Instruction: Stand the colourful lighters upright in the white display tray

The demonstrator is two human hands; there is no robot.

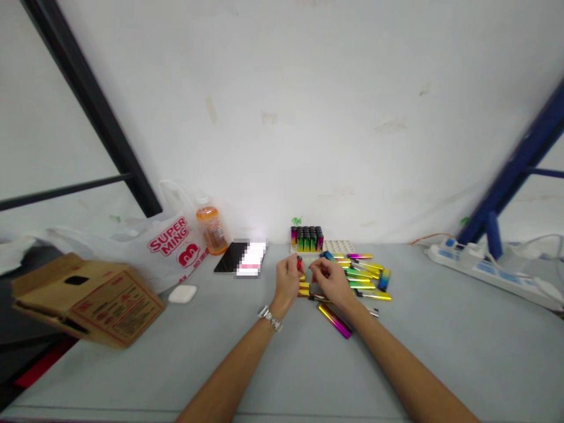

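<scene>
My left hand point(288, 278), wearing a metal watch, is closed around a small red cylinder with a dark end point(299, 262), most of it hidden by the fingers. Close by on the right, my right hand point(329, 277) has its thumb and fingertips pinched together. Whether anything is between them is too small to tell. Shiny, gradient-coloured sticks that look like lighters point(372, 294) lie loose under and beside my right hand. A purple-and-gold one point(333, 321) lies nearer me. Behind the hands, several black-topped ones point(310, 239) stand upright in a pale tray with holes point(341, 247).
On the left are a cardboard box point(118, 302), a white plastic bag point(145, 247), an orange bottle point(212, 229), a white case point(182, 294) and a dark flat device point(229, 258). A power strip point(493, 273) lies on the right. A wall closes off the grey table's point(308, 376) back.
</scene>
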